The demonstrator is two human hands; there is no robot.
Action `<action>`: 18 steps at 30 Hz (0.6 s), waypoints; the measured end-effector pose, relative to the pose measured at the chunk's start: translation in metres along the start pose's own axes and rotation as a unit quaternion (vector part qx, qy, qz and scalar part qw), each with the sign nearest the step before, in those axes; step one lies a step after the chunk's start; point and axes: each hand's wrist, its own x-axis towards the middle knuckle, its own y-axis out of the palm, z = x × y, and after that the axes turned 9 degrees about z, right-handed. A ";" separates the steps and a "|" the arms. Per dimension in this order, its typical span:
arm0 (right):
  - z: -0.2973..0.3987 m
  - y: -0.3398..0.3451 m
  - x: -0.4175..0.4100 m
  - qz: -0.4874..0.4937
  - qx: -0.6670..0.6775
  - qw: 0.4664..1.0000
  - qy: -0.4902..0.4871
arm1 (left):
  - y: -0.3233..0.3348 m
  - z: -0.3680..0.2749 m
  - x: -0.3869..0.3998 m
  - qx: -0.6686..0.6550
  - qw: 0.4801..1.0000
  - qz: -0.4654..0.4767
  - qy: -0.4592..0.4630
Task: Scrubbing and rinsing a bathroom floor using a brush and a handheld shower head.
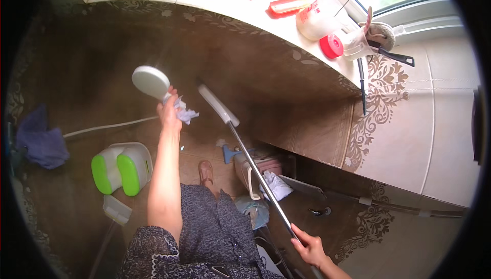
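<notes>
My left hand (168, 110) is stretched forward, closed around the handle of a white round-headed device (150, 82) that looks like a hand shower head. A crumpled pale lilac cloth (187, 114) is bunched in the same grip. From near this hand a thin white hose or cord (111, 126) runs left. Low on the right, my right hand (310, 245) grasps a metal pole (264, 183). The pole slants up to a long, narrow white head (215, 102), slightly blurred, in front of the brown tiled surface (230, 48). Whether that head touches the tiles, I cannot tell.
A white step stool (141, 152) with green pads stands left. Beyond it hangs a purple cloth (42, 140). A blue squeegee (229, 154) lies by a pinkish bin (249, 169). The bright ledge (215, 0) holds a plastic jug (312, 20) and a red-capped container (332, 46).
</notes>
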 end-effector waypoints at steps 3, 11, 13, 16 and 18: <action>-0.027 0.023 0.052 0.087 0.137 0.986 0.050 | -0.036 0.009 -0.015 0.025 0.999 0.016 -0.024; -0.122 0.009 0.275 0.009 -0.405 0.891 -0.206 | -0.061 0.041 -0.049 0.042 0.994 -0.003 -0.096; -0.127 0.002 0.313 -0.053 -0.527 0.842 -0.104 | -0.040 0.042 -0.058 0.019 0.991 -0.008 -0.134; -0.062 0.024 0.350 -0.251 -0.416 0.848 -0.214 | -0.042 0.045 -0.054 -0.019 0.993 -0.030 -0.110; 0.010 0.056 0.352 -0.216 -0.214 0.915 -0.267 | -0.038 0.044 -0.057 -0.066 0.992 -0.026 -0.107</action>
